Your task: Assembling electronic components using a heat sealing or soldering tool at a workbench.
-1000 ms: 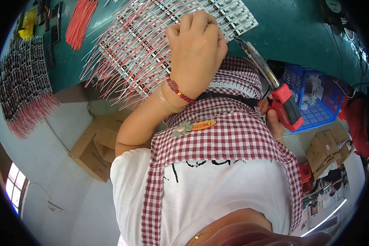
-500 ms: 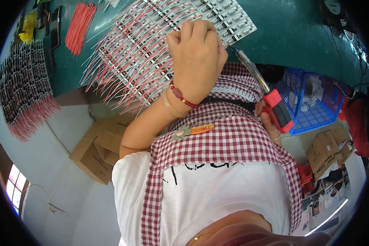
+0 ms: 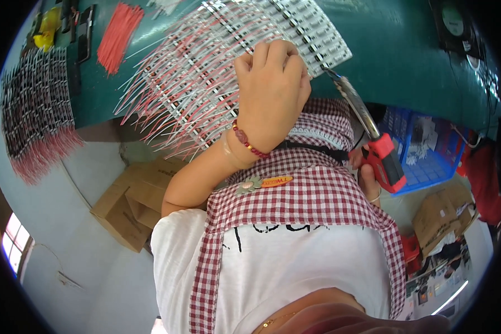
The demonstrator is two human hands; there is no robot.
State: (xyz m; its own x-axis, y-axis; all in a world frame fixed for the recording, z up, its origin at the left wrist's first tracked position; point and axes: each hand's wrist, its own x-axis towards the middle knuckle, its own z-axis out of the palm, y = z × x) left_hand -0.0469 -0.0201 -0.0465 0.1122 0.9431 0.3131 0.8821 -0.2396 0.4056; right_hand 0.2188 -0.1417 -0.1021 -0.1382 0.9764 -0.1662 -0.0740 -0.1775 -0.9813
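A panel of small metal-and-black modules [image 3: 323, 39] with many red and white wires [image 3: 178, 83] lies at the table's near edge. My left hand [image 3: 274, 92] is over the panel's near side, fingers curled down and closed; what they pinch is hidden beneath them. My right hand [image 3: 367, 177] grips a soldering iron [image 3: 388, 164] by its red and black handle. The iron's metal shaft slants up and left, its tip by the panel's near right edge, just right of my left fingers. Whether the tip touches a module I cannot tell.
Red wires [image 3: 118, 39] lie in a bundle at the far left, near a stack of wired black modules [image 3: 36, 106]. A black device [image 3: 453, 25] with cables stands far right. Below the table are a blue crate [image 3: 423, 167] and cardboard boxes [image 3: 119, 211].
The soldering iron has shifted right, its tip now farther from my left fingers. My left hand keeps about the same place over the panel. The whole view has shifted a little.
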